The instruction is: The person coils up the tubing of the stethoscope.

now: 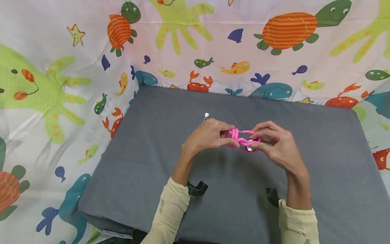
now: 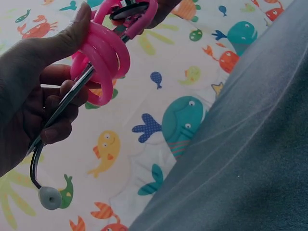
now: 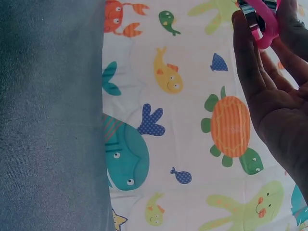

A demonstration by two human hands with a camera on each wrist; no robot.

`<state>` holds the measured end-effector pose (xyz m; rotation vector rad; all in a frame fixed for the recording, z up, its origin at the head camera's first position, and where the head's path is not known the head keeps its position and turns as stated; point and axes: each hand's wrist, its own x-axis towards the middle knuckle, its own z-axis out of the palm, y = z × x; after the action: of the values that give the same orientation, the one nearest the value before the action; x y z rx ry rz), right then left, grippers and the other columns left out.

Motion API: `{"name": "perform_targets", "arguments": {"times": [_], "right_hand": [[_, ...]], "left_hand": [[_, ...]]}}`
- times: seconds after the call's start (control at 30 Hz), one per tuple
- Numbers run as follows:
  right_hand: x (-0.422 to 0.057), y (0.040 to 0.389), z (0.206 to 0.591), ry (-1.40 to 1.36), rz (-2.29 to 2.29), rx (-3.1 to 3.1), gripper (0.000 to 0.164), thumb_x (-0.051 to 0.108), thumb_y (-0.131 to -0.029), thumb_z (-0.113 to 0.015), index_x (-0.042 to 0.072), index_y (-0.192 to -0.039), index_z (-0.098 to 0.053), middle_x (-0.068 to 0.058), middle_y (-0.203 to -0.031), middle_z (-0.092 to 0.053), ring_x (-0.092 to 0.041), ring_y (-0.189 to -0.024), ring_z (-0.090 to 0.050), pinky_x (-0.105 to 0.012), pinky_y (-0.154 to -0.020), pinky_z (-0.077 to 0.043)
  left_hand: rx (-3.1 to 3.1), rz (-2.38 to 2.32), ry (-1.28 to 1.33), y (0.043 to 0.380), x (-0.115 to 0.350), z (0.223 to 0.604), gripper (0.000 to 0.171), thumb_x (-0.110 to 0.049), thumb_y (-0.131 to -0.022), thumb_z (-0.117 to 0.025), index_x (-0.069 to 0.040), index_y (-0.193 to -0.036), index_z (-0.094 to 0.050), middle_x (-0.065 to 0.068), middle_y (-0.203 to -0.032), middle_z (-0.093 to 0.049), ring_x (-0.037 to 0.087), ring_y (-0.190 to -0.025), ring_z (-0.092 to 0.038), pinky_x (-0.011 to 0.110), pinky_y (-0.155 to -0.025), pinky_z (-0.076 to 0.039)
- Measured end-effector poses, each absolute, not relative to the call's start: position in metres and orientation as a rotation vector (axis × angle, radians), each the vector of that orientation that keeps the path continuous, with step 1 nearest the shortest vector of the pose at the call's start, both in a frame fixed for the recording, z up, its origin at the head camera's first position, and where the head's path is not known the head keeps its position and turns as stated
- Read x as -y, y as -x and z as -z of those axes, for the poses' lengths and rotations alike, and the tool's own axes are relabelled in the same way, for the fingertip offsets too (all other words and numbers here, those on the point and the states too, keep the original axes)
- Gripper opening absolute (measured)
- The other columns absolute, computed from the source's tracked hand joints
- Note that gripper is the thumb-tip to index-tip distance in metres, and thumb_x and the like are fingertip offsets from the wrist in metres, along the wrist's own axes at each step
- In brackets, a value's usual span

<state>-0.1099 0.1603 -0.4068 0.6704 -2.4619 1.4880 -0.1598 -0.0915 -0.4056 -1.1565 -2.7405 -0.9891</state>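
A stethoscope with pink tubing [image 1: 235,134] is wound into a compact bundle, held up above the grey surface between both hands. My left hand [image 1: 210,135] grips the coiled tubing and metal ear tubes [image 2: 72,96] at one end. A pale eartip [image 2: 50,198] sticks out below that hand in the left wrist view. At the other end, my right hand [image 1: 278,144] pinches the tubing loop and the round metal chest piece [image 1: 251,145] between thumb and fingers. In the right wrist view only a bit of pink tubing [image 3: 267,24] shows at the fingertips.
A grey cloth-covered table [image 1: 146,142] spreads beneath the hands. Behind it and to the left hangs a white curtain [image 1: 182,64] printed with sea animals. Dark wrist mounts [image 1: 198,188] sit at both sleeves.
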Motion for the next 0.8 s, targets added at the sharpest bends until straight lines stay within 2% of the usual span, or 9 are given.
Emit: {"name": "perform_targets", "arguments": {"times": [0.13, 0.27, 0.43, 0.6, 0.7, 0.8], "right_hand": [[-0.159, 0.109, 0.409, -0.675, -1.45, 2.457, 0.013, -0.007, -0.081, -0.084, 0.0, -0.091, -0.079, -0.007, -0.111, -0.064, -0.005, -0.101, -0.058, -0.009, -0.074, -0.056], [-0.155, 0.111, 0.416, -0.677, -1.481, 2.403, 0.009, -0.008, -0.084, -0.081, 0.0, -0.086, -0.077, -0.006, -0.115, -0.061, -0.005, -0.1, -0.058, -0.013, -0.065, -0.056], [-0.154, 0.113, 0.429, -0.728, -1.688, 2.343, 0.011, -0.013, -0.086, -0.075, -0.005, -0.092, -0.071, -0.006, -0.124, -0.057, -0.003, -0.105, -0.064, -0.014, -0.078, -0.059], [-0.157, 0.116, 0.432, -0.677, -1.659, 2.464, 0.036, -0.005, -0.087, -0.078, -0.002, -0.119, -0.062, -0.011, -0.123, -0.062, -0.008, -0.111, -0.067, -0.014, -0.091, -0.055], [-0.161, 0.123, 0.434, -0.629, -1.5, 2.598, 0.042, 0.002, -0.087, -0.081, 0.001, -0.124, -0.06, -0.012, -0.12, -0.068, -0.021, -0.109, -0.071, -0.031, -0.096, -0.06], [-0.165, 0.133, 0.442, -0.597, -1.376, 2.734, 0.039, 0.003, -0.088, -0.081, -0.001, -0.122, -0.061, -0.02, -0.117, -0.07, -0.038, -0.109, -0.072, -0.051, -0.096, -0.058]], "left_hand": [[2.752, 1.005, 1.146, 0.161, 0.09, 0.407, 0.041, -0.041, -0.087, -0.085, -0.009, -0.112, -0.079, -0.001, -0.067, -0.06, 0.008, -0.06, -0.051, 0.018, -0.058, -0.038], [2.777, 0.928, 1.074, 0.164, 0.089, 0.405, 0.041, -0.041, -0.089, -0.082, -0.009, -0.114, -0.078, 0.0, -0.068, -0.059, 0.009, -0.061, -0.049, 0.018, -0.058, -0.035], [2.824, 0.873, 1.061, 0.166, 0.091, 0.401, 0.049, -0.045, -0.088, -0.083, -0.009, -0.12, -0.077, 0.001, -0.069, -0.057, 0.01, -0.063, -0.049, 0.019, -0.059, -0.033], [2.88, 0.947, 1.049, 0.172, 0.087, 0.415, 0.048, -0.046, -0.088, -0.082, -0.01, -0.119, -0.074, 0.0, -0.078, -0.063, 0.011, -0.071, -0.055, 0.019, -0.064, -0.04], [2.972, 0.986, 0.99, 0.179, 0.08, 0.429, 0.05, -0.047, -0.089, -0.081, -0.013, -0.125, -0.07, 0.002, -0.09, -0.065, 0.013, -0.082, -0.056, 0.02, -0.068, -0.043], [3.085, 0.981, 0.906, 0.188, 0.072, 0.447, 0.057, -0.05, -0.089, -0.08, -0.016, -0.133, -0.067, 0.007, -0.107, -0.058, 0.014, -0.092, -0.053, 0.022, -0.069, -0.044]]}}
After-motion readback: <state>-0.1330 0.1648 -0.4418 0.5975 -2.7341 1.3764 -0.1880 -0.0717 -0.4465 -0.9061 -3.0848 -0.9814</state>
